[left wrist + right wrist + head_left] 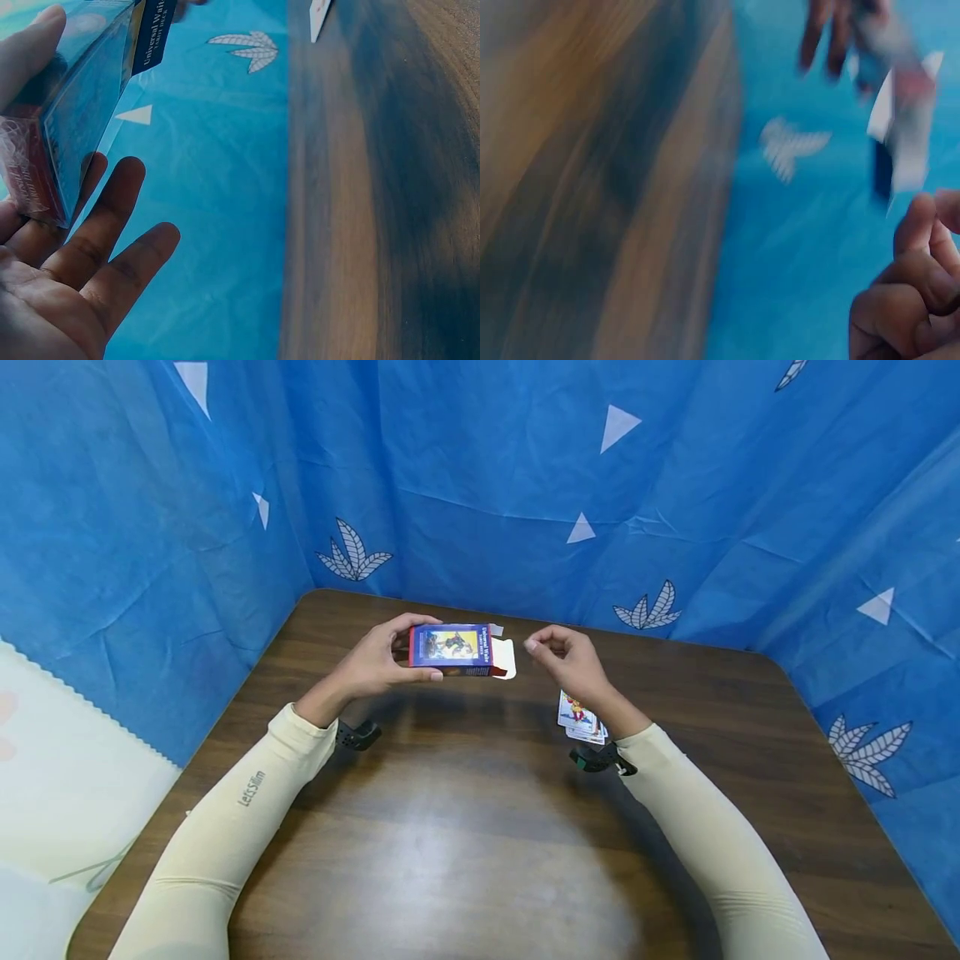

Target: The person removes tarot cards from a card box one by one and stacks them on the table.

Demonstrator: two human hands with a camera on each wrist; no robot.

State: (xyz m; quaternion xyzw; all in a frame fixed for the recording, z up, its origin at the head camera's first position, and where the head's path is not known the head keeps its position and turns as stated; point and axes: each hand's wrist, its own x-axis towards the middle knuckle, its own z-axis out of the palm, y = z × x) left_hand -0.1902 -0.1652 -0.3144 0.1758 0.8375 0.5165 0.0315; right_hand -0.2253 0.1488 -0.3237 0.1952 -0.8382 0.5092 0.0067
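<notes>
My left hand [375, 658] grips a blue and red tarot card box [450, 646] by its left end, thumb along the near edge. The box is raised over the far part of the table, and its white end flap [505, 658] stands open toward the right. In the left wrist view, two fingers [120, 217] extend away from the box. Just right of the flap is my right hand [573, 660], its fingers curled and the thumb and index tips together, with nothing visible between them. A small stack of cards [577, 717] lies on the table, partly hidden by the right wrist.
The brown wooden table [420, 827] has a blue patterned curtain [487, 485] along its back and sides. A pale cloth [60, 777] hangs at the left. Each wrist wears a black camera strap, the left one [358, 735] close above the table.
</notes>
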